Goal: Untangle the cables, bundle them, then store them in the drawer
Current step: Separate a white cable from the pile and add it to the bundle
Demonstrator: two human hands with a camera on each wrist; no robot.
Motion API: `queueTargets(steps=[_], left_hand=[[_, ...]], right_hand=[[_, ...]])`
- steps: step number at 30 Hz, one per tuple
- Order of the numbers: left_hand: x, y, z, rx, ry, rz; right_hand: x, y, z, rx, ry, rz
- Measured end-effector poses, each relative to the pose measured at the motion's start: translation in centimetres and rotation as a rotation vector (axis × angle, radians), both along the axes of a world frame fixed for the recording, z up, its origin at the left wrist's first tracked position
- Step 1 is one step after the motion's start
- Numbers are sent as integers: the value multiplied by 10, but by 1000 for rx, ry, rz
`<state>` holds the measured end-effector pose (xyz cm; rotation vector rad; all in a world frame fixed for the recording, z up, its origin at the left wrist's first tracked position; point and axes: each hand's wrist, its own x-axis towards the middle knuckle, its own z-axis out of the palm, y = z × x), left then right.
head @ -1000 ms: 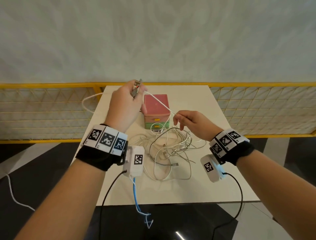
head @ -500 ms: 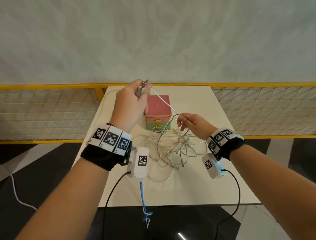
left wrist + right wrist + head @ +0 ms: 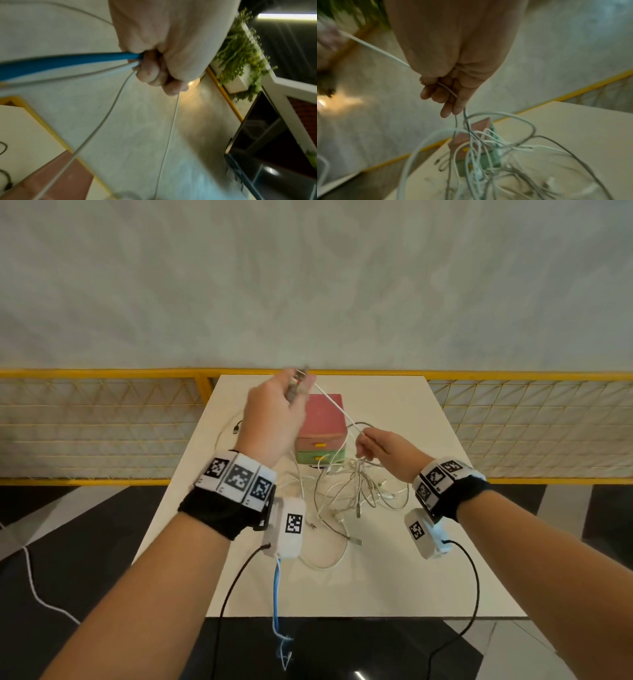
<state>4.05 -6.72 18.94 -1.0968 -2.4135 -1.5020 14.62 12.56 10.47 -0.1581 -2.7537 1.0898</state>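
Note:
A tangle of thin white and grey cables (image 3: 356, 491) hangs partly lifted over the white table (image 3: 394, 577). My left hand (image 3: 298, 383) is raised at the back and grips a cable end, with a white strand (image 3: 334, 404) running taut down to my right hand (image 3: 364, 441). In the left wrist view the fist (image 3: 159, 70) closes round thin cables and a blue cord (image 3: 68, 60). My right hand (image 3: 448, 97) pinches the white strand, and the tangle (image 3: 488, 148) dangles below it. A small pink and green drawer box (image 3: 320, 436) stands behind the tangle, drawers closed.
A yellow mesh railing (image 3: 102, 422) runs behind and beside the table, with a pale wall beyond. A dark-tipped plug end (image 3: 236, 428) lies on the table left of the box. Black and blue leads hang from my wrist cameras over the dark floor (image 3: 68, 525).
Both hands have risen and drawn the white strand tighter. The tangle has lifted off the table and bunched under my right hand.

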Motion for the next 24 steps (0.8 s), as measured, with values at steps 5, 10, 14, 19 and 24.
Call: queueTargets(steps=[5,10,14,19,24], left_hand=[[-14,-10,7,153,-10,71],[-11,-19,11,308,-39,125],[-20,-24,11,157,-32,147],[-6,-15,-4,-90,-66,-46],[15,16,-32,-433,-126,-208]], right_hand=[[-3,12,-18,-82,-54,-96],[-3,12,-20,-213,-97,-132],[-4,16,-24,-208,-104,-143],[-6,7,-11,-151,-78,-85],[-11,-10,7,25,41,-2]])
